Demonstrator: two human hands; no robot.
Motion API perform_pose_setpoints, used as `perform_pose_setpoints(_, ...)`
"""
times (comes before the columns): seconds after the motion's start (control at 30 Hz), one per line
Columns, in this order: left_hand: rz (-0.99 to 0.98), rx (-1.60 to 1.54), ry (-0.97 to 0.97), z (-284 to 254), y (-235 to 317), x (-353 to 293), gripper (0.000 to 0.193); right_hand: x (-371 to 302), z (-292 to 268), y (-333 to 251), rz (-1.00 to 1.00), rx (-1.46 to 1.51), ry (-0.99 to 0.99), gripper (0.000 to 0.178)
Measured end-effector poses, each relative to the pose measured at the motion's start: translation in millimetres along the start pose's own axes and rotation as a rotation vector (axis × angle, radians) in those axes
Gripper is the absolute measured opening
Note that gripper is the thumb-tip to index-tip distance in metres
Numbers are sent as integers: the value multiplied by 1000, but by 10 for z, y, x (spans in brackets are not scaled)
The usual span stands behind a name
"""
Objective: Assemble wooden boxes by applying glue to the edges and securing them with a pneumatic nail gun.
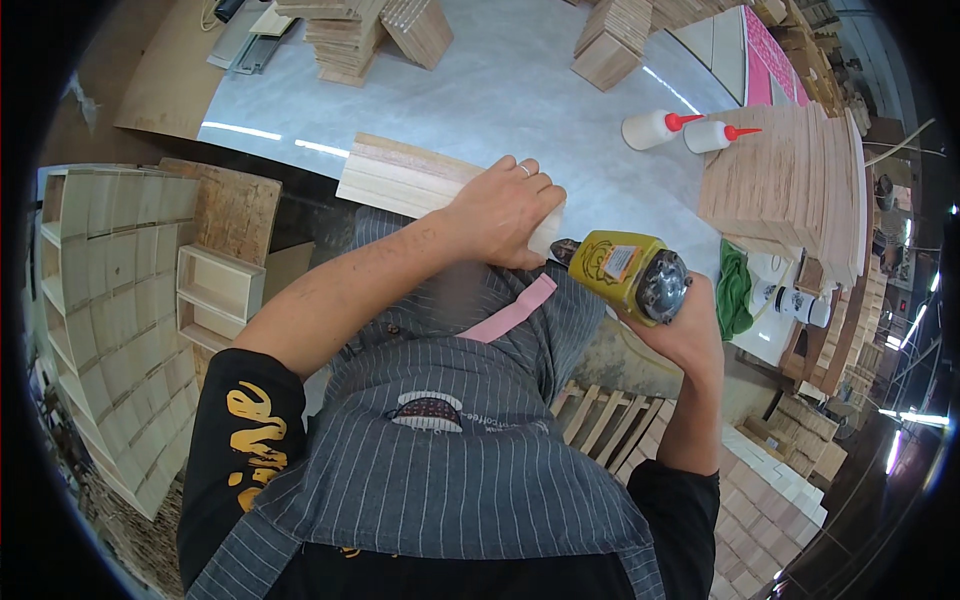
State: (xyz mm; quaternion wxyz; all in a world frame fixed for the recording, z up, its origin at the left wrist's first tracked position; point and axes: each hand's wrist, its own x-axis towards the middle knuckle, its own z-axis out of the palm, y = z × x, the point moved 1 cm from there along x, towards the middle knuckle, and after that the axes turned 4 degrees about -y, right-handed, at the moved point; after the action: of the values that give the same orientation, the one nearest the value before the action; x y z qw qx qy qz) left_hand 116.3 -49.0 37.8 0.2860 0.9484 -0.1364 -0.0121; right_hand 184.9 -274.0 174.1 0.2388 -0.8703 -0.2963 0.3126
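Observation:
My right hand [690, 335] is wrapped round a yellow air nail gun [610, 268] with a dark metal cap. Its narrow dark nose points left, at the right end of a pale wooden piece [400, 178]. Whether the nose touches the wood, I cannot tell. My left hand [508, 210] lies over that end of the wood, thumb down its near side and fingers over the far side, gripping it at the near edge of the worktable [480, 110]. Part of the piece is hidden under this hand.
Stacks of thin wooden boards [790, 185] stand at the table's right, with more stacks [345, 35] at the back. Two white glue bottles [655, 130] with red tips lie near the right stack, and a green cloth [735, 290] hangs below. Small wooden boxes [120, 290] are piled at left.

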Motion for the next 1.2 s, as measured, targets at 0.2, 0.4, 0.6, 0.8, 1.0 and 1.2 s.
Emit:
perform_pose_setpoints(0.2, 11, 13, -5, 22, 3, 26, 69, -11, 47, -5, -7, 21, -12, 36)
perform_pose_setpoints(0.4, 13, 12, 3, 16, 2, 14, 69, -28, 67, -53, -55, -50, 5, 36)
perform_pose_setpoints(0.6, 21, 31, 3, 34, 9, 25, 74, -39, 62, 36, -42, -20, 16, 37)
perform_pose_setpoints(0.8, -113, -122, -122, -380, -30, 58, 108, 42, -90, 700, 274, 23, 219, 60)
perform_pose_setpoints(1.0, -377, -224, -360, -766, -489, -116, 38, 188, 121, 2043, 155, -301, 488, 77)
perform_pose_setpoints(1.2, -41, 115, 189, -205, -530, -195, 17, 406, 548, 2227, 247, -300, 578, 92)
